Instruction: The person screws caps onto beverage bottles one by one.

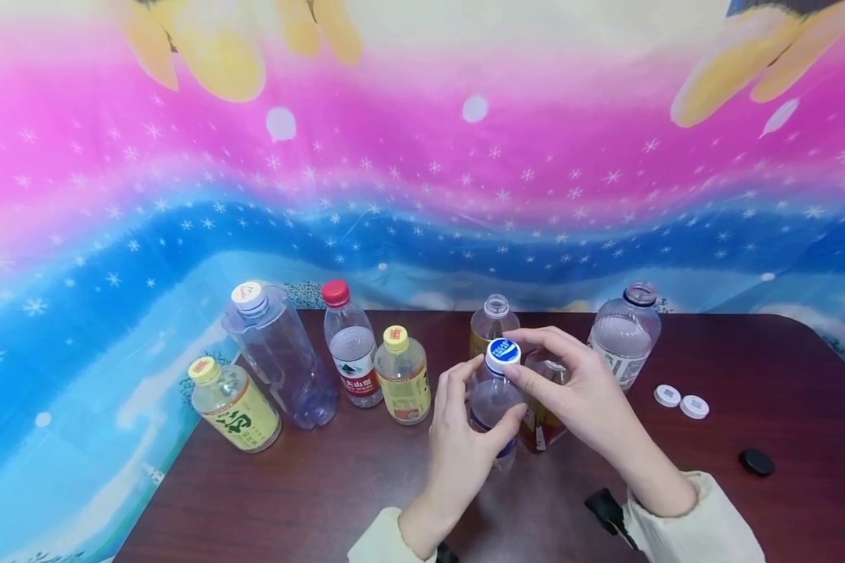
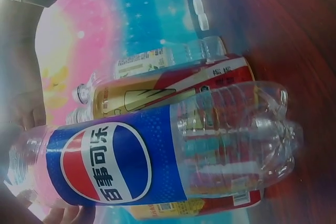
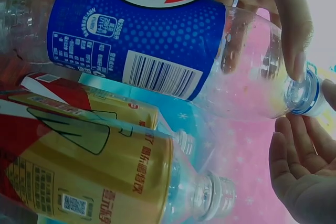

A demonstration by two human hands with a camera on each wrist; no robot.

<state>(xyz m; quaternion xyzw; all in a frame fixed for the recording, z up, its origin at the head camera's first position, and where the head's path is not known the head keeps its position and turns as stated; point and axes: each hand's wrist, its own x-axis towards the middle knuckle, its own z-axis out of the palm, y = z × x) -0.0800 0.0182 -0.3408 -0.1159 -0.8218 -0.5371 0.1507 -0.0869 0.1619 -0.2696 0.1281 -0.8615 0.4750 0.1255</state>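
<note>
A clear cola bottle [image 1: 491, 397] with a blue label stands upright between my hands in the head view; its blue label [image 2: 115, 161] bears a red, white and blue circle in the left wrist view. My left hand [image 1: 459, 450] grips the bottle around its upper part, just under the neck. On top is a white cap with a blue face [image 1: 503, 352], seated at the bottle's mouth. Thumb and fingers of my right hand [image 1: 583, 391] pinch this cap from the right. Behind the bottle, two uncapped gold-and-red bottles [image 3: 89, 166] stand close by.
Left on the dark table [image 1: 310, 485] stand two yellow-capped bottles [image 1: 403, 383], a tall clear bottle [image 1: 282, 360] and a red-capped water bottle [image 1: 355, 352]. At right are an uncapped clear bottle [image 1: 623, 336], two white caps [image 1: 667, 396] and a black cap [image 1: 756, 461]. A printed cloth [image 1: 422, 195] hangs behind.
</note>
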